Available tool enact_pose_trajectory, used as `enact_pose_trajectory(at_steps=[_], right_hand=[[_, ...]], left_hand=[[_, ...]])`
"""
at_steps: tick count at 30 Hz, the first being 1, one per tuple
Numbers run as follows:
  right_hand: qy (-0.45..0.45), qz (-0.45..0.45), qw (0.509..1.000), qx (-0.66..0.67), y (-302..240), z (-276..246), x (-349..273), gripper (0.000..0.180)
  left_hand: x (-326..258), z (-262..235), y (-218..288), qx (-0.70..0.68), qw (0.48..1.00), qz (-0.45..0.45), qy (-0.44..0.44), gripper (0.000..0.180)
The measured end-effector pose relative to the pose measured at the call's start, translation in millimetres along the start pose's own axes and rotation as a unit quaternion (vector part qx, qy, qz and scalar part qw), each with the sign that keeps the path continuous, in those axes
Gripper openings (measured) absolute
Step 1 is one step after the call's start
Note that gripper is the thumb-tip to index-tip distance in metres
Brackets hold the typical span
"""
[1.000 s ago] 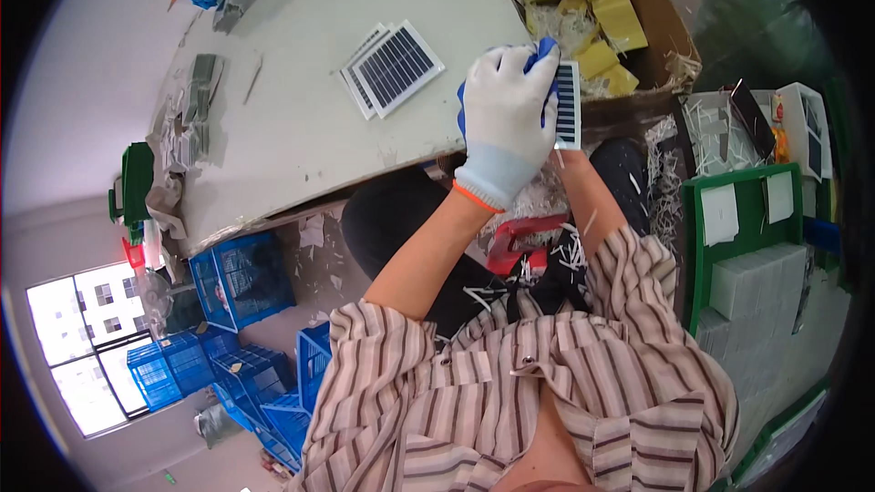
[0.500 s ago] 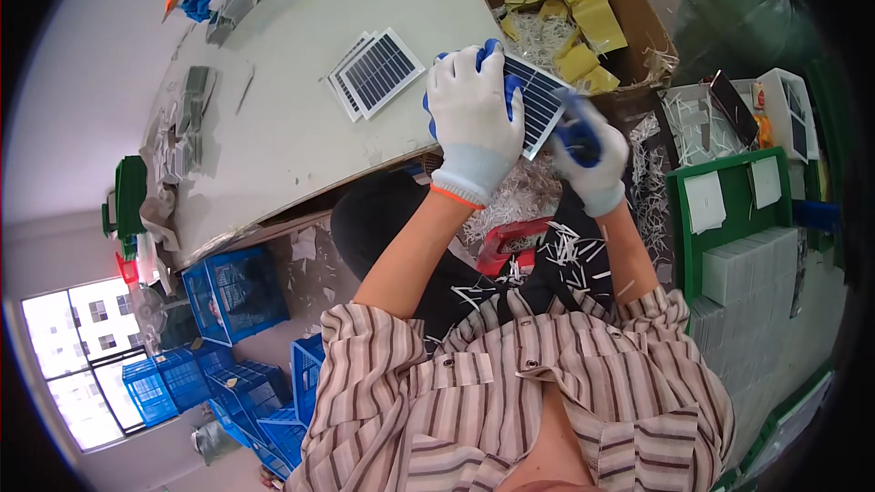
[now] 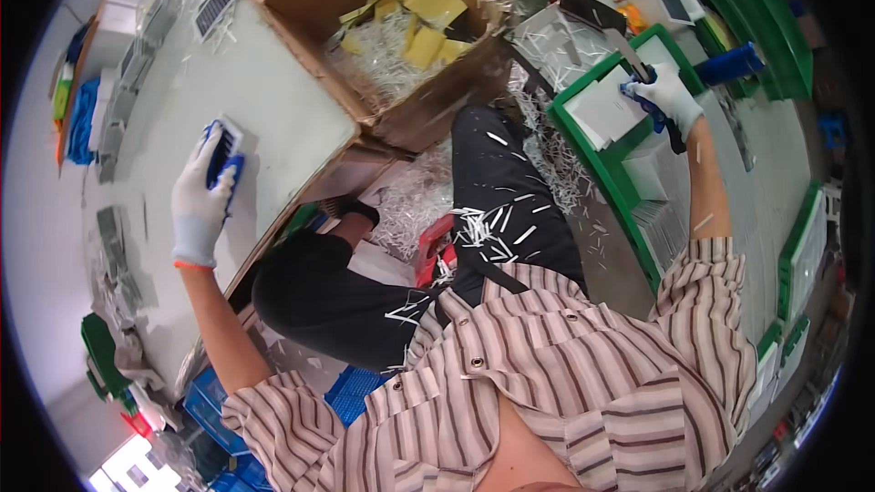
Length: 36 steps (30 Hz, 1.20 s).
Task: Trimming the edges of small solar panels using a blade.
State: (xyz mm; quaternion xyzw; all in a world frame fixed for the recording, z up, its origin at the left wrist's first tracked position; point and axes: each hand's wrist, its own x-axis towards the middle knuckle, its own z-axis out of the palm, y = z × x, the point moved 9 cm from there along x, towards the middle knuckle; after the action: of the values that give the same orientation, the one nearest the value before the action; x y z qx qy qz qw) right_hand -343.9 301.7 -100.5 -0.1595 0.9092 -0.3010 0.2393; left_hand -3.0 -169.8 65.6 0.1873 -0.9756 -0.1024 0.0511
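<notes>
My left hand (image 3: pixel 204 196), in a white glove with blue palm, is closed around the edges of small solar panels (image 3: pixel 233 137) on the pale table at left; fingers cover most of them. My right hand (image 3: pixel 673 98), gloved alike, reaches over a green tray (image 3: pixel 629 178) at right. In it is a knife (image 3: pixel 627 53) with a long grey blade and a dark handle end showing below the fist. White rectangular sheets (image 3: pixel 603 107) lie in the tray beneath that hand, with stacked white panels (image 3: pixel 658 228) nearer me.
A cardboard box (image 3: pixel 428 114) with yellow pieces and white strips stands between the table (image 3: pixel 283 82) and tray. Another solar panel (image 3: pixel 214 11) lies at the table's far end. White offcuts litter my lap. A blue cylinder (image 3: pixel 729 64) lies beyond the tray.
My hands have moved apart: the left to the panels on the table, the right to the green tray. The panel they held together is no longer between them. My view has turned rightward.
</notes>
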Motion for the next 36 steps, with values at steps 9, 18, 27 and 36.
enact_pose_trajectory(at_steps=[9,18,27,36], right_hand=[[-0.039,0.112,0.992,0.030,36,47,19,0.027],[0.066,-0.274,0.937,0.208,-126,139,-31,0.020],[-0.124,-0.293,0.814,0.485,-255,234,-41,0.014],[-0.056,-0.392,0.832,0.389,-246,234,-128,0.012]], left_hand=[[-15,-11,110,0.101,0.960,0.103,0.241,0.037],[5,37,114,0.002,0.972,0.004,0.235,0.041],[19,44,140,-0.002,0.956,-0.003,0.293,0.032],[20,44,133,0.005,0.955,-0.040,0.294,0.035]])
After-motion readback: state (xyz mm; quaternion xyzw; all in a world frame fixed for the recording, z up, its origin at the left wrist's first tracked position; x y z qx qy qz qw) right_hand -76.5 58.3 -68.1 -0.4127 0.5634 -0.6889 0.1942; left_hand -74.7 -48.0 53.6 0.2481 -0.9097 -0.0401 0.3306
